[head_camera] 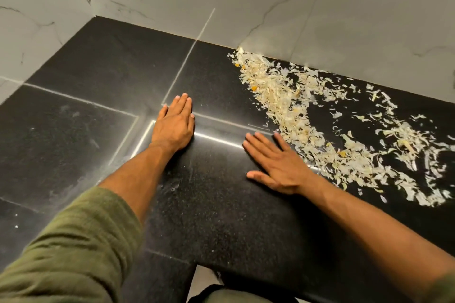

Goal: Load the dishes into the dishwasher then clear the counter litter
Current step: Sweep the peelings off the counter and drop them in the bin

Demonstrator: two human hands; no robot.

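The black counter [211,216] fills most of my view, running into a corner of grey marble wall [344,7]. Across its right side lies the litter [290,115], a wide scatter of pale shavings with a few orange bits, thickest in a band from the wall down toward my right hand [278,165]. No dishes or dishwasher show here, so I judge I am on the second part, clearing the litter. Both my hands lie flat and released on the stone, holding nothing: my left hand [174,123] rests on bare counter well clear of the scraps, my right just beside the band's edge. Next, I think, I must sweep the scatter into one heap with the edge of my palm. The litter runs off the right edge, so I cannot tell how far it spreads, nor what the shavings are.
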